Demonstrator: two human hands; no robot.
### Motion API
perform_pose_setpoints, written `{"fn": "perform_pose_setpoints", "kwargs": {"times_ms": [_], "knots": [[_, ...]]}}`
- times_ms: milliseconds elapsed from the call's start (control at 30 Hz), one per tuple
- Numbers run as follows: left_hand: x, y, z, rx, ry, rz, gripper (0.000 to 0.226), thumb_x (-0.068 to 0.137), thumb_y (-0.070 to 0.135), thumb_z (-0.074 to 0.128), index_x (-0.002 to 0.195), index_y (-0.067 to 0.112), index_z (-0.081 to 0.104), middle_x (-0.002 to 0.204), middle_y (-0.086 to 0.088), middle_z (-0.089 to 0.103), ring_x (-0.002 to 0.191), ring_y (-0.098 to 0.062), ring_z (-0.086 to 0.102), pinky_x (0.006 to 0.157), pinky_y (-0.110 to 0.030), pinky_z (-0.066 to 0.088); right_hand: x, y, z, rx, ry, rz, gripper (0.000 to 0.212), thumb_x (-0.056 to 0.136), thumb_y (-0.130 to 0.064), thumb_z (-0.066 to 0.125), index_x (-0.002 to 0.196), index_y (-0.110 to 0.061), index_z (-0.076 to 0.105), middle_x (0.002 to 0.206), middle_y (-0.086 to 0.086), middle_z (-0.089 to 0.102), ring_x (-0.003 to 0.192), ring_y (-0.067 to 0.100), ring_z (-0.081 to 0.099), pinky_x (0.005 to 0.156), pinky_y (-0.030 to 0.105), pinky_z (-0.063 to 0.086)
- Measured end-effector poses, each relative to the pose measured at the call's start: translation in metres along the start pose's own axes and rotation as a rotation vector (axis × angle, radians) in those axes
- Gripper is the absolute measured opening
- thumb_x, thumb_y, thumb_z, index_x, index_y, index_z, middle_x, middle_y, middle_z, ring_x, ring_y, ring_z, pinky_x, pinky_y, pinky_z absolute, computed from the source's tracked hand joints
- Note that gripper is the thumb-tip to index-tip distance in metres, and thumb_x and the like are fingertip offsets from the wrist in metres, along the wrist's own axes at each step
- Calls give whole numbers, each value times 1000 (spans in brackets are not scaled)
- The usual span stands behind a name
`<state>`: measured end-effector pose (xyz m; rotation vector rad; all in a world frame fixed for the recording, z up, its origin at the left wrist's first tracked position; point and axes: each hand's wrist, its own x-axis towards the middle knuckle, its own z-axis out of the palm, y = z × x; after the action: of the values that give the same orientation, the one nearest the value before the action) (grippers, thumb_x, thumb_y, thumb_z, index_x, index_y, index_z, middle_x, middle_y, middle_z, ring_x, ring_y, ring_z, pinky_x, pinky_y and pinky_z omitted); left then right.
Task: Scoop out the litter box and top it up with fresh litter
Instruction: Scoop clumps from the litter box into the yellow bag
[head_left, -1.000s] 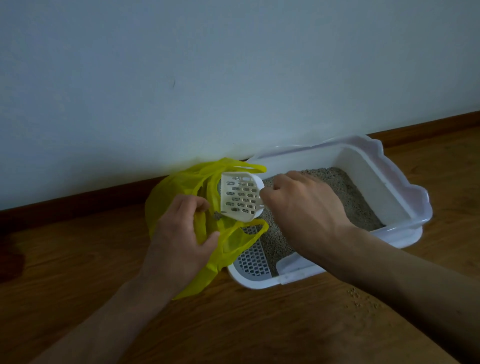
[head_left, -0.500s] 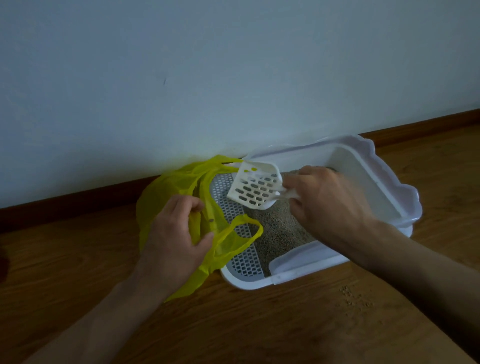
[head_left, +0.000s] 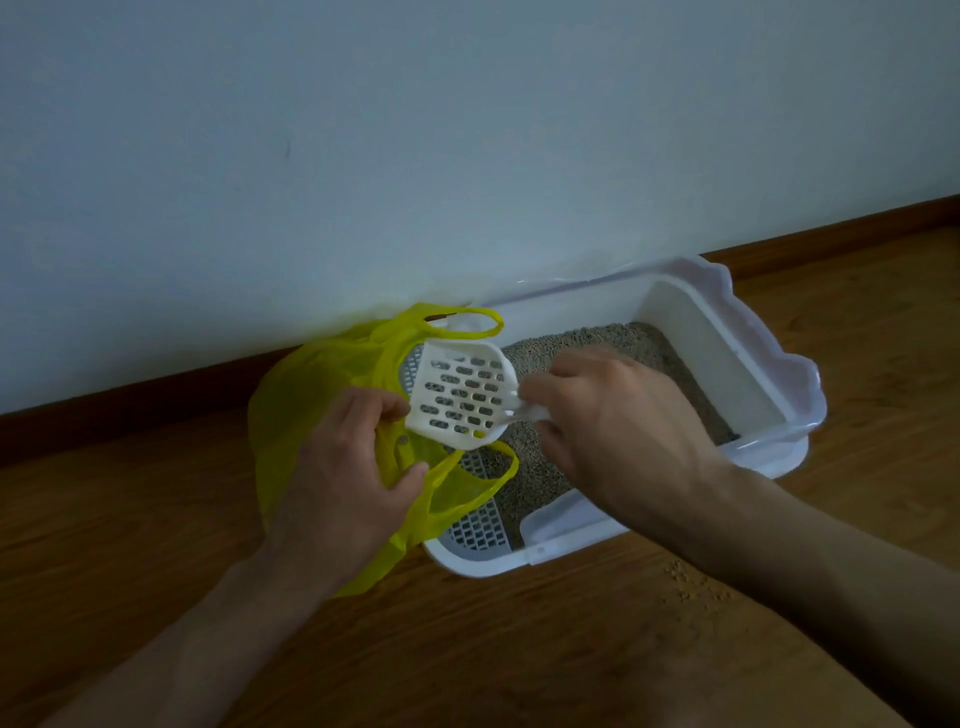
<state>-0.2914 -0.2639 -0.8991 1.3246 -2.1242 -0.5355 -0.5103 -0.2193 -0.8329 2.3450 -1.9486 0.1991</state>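
The white slotted scoop (head_left: 460, 397) was held at frame centre by its handle, pinched in the right hand (head_left: 618, 431), over the yellow bag (head_left: 311, 384) w/ its mouth gripped by curled left hand (head_left: 348, 473) fingers. The litter box (head_left: 748, 364), w/ grey litter (head_left: 587, 348), was set centre-right on the floor (head_left: 519, 649), vs. the wall.

Wooden floor (head_left: 519, 649), brown, with grain running left to right, meeting a dark baseboard (head_left: 130, 410) under a pale wall (head_left: 467, 130) at 12 o'clock. Directly on the boards: a white litter box (head_left: 748, 332) at 2 o'clock, its long side close against the wall, holding grey litter (head_left: 597, 343). Just beside its left end, at 10 o'clock, a yellow plastic bag (head_left: 301, 395) touching the floor. At 4 o'clock, near the box, spilled grains (head_left: 693, 584) scattered loose on the wood.
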Motion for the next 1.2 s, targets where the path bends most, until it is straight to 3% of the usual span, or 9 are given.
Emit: {"fn": "perform_pose_setpoints", "kwargs": {"times_ms": [133, 233, 333, 433, 533, 700, 867, 1000, 1200], "knots": [[-1, -3, -3, 5, 2, -7, 50, 65, 10, 88, 107, 13, 60, 101, 3, 55, 89, -2, 46, 79, -8, 36, 9, -8, 7, -125, -9, -14, 30, 48, -8, 86, 69, -17, 67, 62, 2, 52, 57, 27, 55, 49, 27, 21], [-1, -4, -5, 9, 1, -5, 51, 65, 10, 88, 107, 13, 60, 101, 5, 54, 87, 0, 44, 82, 2, 31, 12, -13, 10, -144, -20, -45, 34, 41, -5, 87, 66, -16, 66, 61, 3, 53, 56, 27, 54, 52, 27, 21], [-2, -6, -6, 13, 2, -12, 51, 65, 11, 88, 107, 15, 59, 101, 6, 53, 87, 0, 44, 81, 2, 32, 10, -17, 13, -105, -52, -79, 32, 47, -10, 87, 71, -19, 68, 65, -1, 53, 59, 25, 55, 52, 27, 21], [-2, -5, -5, 5, 6, -8, 51, 64, 9, 88, 106, 14, 60, 101, 5, 54, 86, 1, 43, 82, -1, 33, 9, -10, 10, -46, -13, -48, 24, 60, -12, 81, 79, -18, 68, 70, -1, 56, 65, 26, 57, 46, 27, 32], [-1, -4, -3, 10, 7, 4, 50, 63, 8, 89, 105, 13, 60, 100, 3, 55, 86, 0, 43, 79, -8, 34, 7, 7, 2, 20, -25, 64, 17, 78, -16, 66, 96, -18, 68, 83, 1, 59, 76, 27, 58, 55, 35, 50], [2, -2, 1, 3, -3, 11, 52, 62, 8, 90, 104, 15, 60, 99, 3, 56, 88, -4, 46, 76, -18, 37, -4, 45, 4, 93, -81, 263, 6, 82, -20, 59, 85, -23, 63, 74, -4, 57, 63, 19, 55, 54, 38, 51], [9, 4, 10, 4, -11, 48, 54, 60, 6, 91, 103, 14, 61, 98, 4, 57, 85, -4, 46, 75, -15, 35, -19, 80, -1, 6, -208, 435, 9, 88, -22, 56, 81, -22, 62, 67, -7, 57, 59, 12, 56, 44, 25, 34], [14, 9, 17, -9, -25, 71, 54, 59, 3, 91, 103, 11, 62, 97, 2, 57, 82, 0, 42, 77, -9, 33, -24, 112, -3, -54, -327, 534, 14, 88, -23, 61, 101, -21, 64, 77, -2, 65, 64, 16, 63, 61, 36, 57], [21, 15, 28, -28, -53, 95, 53, 60, 5, 91, 104, 10, 61, 98, 0, 59, 82, -1, 43, 76, -12, 33, -22, 139, 9, -81, -433, 627, 17, 86, -13, 65, 103, -14, 64, 78, 3, 60, 61, 17, 64, 59, 35, 61]]}}
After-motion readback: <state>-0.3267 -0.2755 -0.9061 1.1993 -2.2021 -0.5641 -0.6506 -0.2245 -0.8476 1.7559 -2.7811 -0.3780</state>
